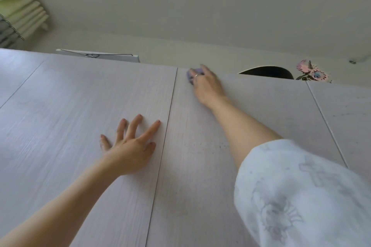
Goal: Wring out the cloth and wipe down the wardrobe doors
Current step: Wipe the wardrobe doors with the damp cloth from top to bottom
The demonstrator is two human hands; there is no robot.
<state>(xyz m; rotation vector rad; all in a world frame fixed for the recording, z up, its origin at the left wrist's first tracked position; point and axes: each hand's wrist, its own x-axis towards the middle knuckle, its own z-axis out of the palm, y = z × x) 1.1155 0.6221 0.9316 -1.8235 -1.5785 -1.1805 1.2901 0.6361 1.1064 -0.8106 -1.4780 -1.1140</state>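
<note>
right hand (206,84) is up at the top edge of the wardrobe doors (80,106), w/ the purple cloth (193,74) bunched under its fingers, just right of the seam between the two middle panels. only a small bit of cloth shows past the fingertips, so can't tell its full shape or which way it's folded. fingers look curled over it & pressing it onto the door, a ring on one finger; not a tight fist, more a cupped hold w/ the palm on the panel. left hand (130,146) is lower down on the panel left of the seam, fingers spread & flat on the surface, holding nothing, prob just bracing. so the cloth hand is the far one, arm stretched up at full reach, sleeve (301,196) near the camera. the door's long axis runs down from the cloth toward the person, & most of the unwiped panel lies below the hand, w/ some dark specks lower on that same panel. judgement: wringing looks done, wiping under way; next stroke likely pulls down along the grain or sideways along the top edge. risk: cloth slipping over the top edge.
</note>
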